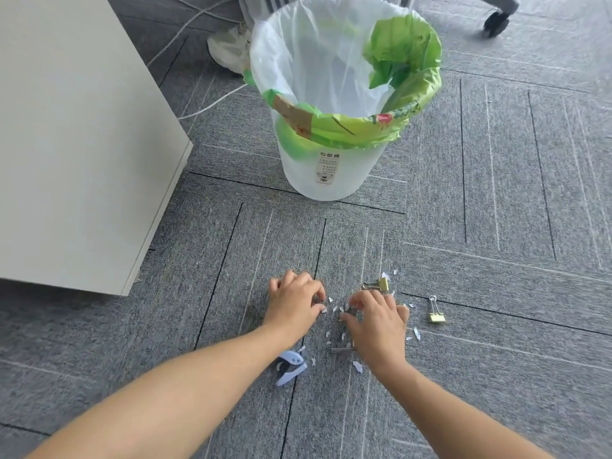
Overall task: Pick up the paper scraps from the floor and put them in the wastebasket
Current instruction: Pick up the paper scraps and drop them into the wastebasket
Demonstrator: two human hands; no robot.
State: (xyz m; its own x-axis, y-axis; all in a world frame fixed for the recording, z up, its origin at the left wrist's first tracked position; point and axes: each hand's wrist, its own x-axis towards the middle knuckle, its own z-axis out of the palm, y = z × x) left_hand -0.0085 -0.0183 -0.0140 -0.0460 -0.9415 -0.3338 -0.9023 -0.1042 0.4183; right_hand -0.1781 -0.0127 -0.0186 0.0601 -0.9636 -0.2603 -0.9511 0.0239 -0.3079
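Observation:
Several small white paper scraps (334, 308) lie scattered on the grey carpet between and around my hands. My left hand (293, 304) rests palm down on the floor, fingertips curled and pinching at a scrap near its tips. My right hand (377, 321) is also palm down, fingers bent over scraps just right of the left hand. What either hand holds under the fingers is hidden. The white translucent wastebasket (331, 167), lined with a clear bag and a green bag, stands upright farther ahead.
A gold binder clip (379, 284) lies just beyond my right hand, another binder clip (436, 314) to its right. A light-blue hole punch (291, 367) lies under my left forearm. A white cabinet (76, 144) stands left; a chair caster (495, 23) and cables (205, 107) lie farther back.

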